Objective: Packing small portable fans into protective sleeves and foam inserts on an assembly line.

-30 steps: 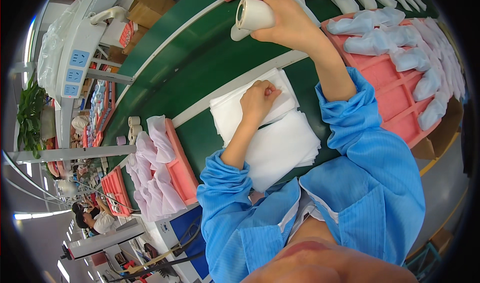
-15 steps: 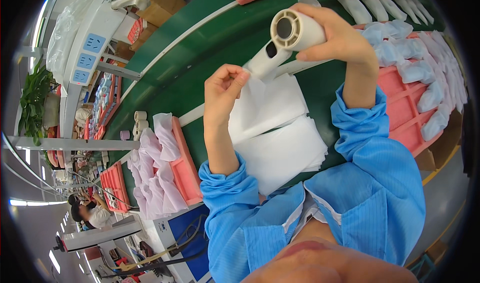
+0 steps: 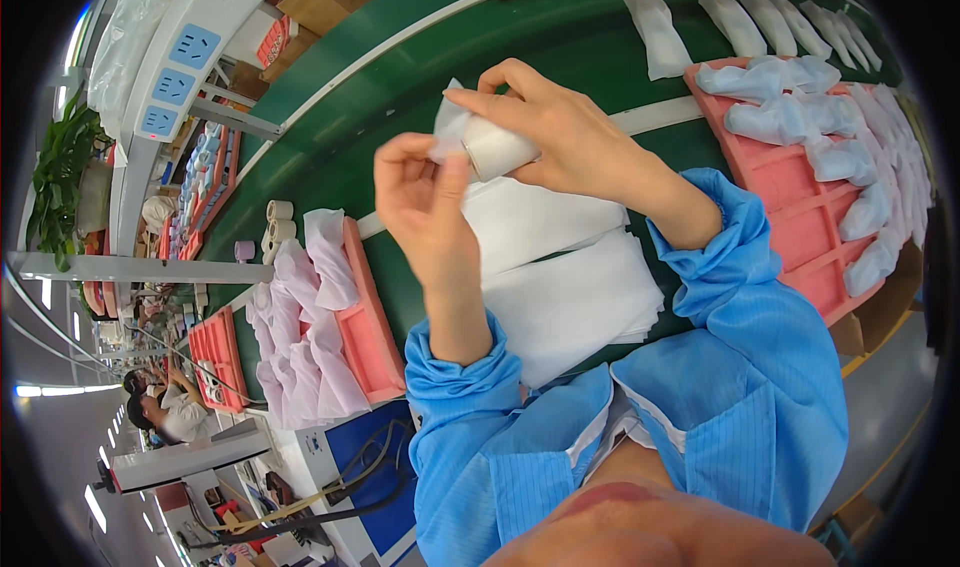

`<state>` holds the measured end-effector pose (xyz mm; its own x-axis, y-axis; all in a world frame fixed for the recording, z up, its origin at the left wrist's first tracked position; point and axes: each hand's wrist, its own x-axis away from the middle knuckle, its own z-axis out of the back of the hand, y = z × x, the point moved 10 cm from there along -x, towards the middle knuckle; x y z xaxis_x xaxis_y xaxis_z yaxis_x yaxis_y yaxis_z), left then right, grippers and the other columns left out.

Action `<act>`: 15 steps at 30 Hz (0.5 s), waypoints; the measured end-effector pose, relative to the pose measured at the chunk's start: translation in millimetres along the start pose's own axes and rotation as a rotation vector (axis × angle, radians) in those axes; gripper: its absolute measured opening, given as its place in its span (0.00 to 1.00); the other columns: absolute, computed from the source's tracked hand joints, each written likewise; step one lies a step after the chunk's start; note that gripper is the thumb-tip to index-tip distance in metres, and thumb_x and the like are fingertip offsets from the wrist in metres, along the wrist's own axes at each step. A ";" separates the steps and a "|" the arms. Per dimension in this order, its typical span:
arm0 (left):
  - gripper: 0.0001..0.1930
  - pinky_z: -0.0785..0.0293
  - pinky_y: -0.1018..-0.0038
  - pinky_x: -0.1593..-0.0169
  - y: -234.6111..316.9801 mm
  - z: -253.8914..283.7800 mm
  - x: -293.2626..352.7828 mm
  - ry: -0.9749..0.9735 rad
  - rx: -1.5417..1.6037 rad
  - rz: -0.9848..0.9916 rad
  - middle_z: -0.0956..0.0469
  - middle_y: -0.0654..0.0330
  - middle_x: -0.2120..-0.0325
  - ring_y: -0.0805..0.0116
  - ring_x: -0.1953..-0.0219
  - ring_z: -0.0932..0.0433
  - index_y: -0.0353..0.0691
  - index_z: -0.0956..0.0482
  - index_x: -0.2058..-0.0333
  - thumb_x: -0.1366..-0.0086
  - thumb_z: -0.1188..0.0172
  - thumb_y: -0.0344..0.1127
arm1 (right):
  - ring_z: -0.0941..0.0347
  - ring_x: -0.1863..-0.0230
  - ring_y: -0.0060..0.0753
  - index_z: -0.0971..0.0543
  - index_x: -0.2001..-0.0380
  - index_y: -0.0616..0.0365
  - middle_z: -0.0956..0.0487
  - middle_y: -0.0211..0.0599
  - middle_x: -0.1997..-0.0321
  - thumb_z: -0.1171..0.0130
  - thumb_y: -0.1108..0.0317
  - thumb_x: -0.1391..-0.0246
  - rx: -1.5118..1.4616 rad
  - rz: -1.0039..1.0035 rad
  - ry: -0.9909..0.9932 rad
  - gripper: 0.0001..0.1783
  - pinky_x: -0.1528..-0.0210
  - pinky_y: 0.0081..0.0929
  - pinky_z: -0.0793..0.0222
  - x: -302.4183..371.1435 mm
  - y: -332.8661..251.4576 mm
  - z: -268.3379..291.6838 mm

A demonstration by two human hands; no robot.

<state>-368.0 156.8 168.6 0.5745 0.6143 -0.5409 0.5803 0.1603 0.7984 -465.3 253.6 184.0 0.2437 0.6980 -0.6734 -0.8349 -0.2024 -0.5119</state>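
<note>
My right hand (image 3: 570, 122) is closed around a white hair dryer (image 3: 503, 150), whose rounded barrel shows between my two hands. The rest of its body is hidden by my fingers. A thin, translucent white sleeve (image 3: 452, 125) stands up at the dryer's left end. My left hand (image 3: 432, 192) pinches that sleeve, with the thumb close against the barrel. Beneath my hands, two overlapping stacks of flat white sleeves (image 3: 570, 297) lie on the green work surface (image 3: 390, 102).
To the left, a pink tray (image 3: 368, 342) holds several lavender-wrapped pieces (image 3: 300, 307). Another pink tray (image 3: 790, 207) at right carries blue-wrapped pieces (image 3: 790, 117). White-wrapped pieces (image 3: 730, 22) lie in a row at the far right. A metal post (image 3: 130, 267) with sockets (image 3: 175, 87) stands left.
The dryer has turned and come lower and left, so its round vented end no longer shows. My right hand moved left toward my left hand. Another white-wrapped piece at the back is now uncovered.
</note>
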 end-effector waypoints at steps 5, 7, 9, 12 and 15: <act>0.13 0.27 0.75 0.66 47.9 -47.8 29.9 0.000 -0.803 -0.599 0.23 0.57 0.70 0.63 0.70 0.24 0.37 0.17 0.67 0.51 0.37 0.14 | 0.26 0.56 0.45 0.30 0.40 0.54 0.30 0.41 0.50 0.31 0.77 0.63 0.051 0.046 0.113 0.42 0.60 0.32 0.26 -1.2 -8.8 14.6; 0.15 0.26 0.75 0.66 46.0 -56.8 35.3 -0.060 -0.835 -0.655 0.23 0.56 0.69 0.62 0.69 0.23 0.36 0.17 0.65 0.51 0.39 0.13 | 0.26 0.56 0.46 0.31 0.41 0.57 0.30 0.42 0.50 0.31 0.76 0.62 0.131 0.070 0.170 0.40 0.60 0.32 0.26 -0.5 -11.2 17.1; 0.16 0.26 0.75 0.67 45.5 -56.2 30.5 -0.039 -0.804 -0.638 0.23 0.56 0.68 0.63 0.69 0.23 0.35 0.17 0.65 0.51 0.40 0.12 | 0.26 0.56 0.46 0.31 0.41 0.59 0.30 0.42 0.51 0.32 0.75 0.61 0.216 0.091 0.226 0.38 0.60 0.31 0.26 0.0 -11.3 22.3; 0.27 0.25 0.76 0.68 30.8 -44.7 20.0 -0.034 -0.803 -0.383 0.29 0.53 0.55 0.67 0.67 0.22 0.37 0.24 0.50 0.52 0.36 0.17 | 0.26 0.56 0.45 0.33 0.44 0.61 0.30 0.44 0.51 0.33 0.71 0.58 0.125 0.015 0.258 0.35 0.61 0.30 0.25 -0.1 3.6 27.6; 0.39 0.24 0.74 0.67 7.2 -36.5 5.3 -0.092 -0.791 -0.170 0.36 0.51 0.46 0.65 0.63 0.22 0.44 0.32 0.41 0.55 0.30 0.24 | 0.26 0.56 0.41 0.34 0.46 0.60 0.30 0.43 0.52 0.34 0.68 0.55 0.019 -0.166 0.269 0.32 0.61 0.29 0.25 4.0 13.4 21.2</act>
<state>-381.7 189.4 181.1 0.5805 0.4723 -0.6633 0.1043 0.7648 0.6358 -486.0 268.2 185.7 0.4971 0.5128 -0.6999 -0.7812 -0.0866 -0.6183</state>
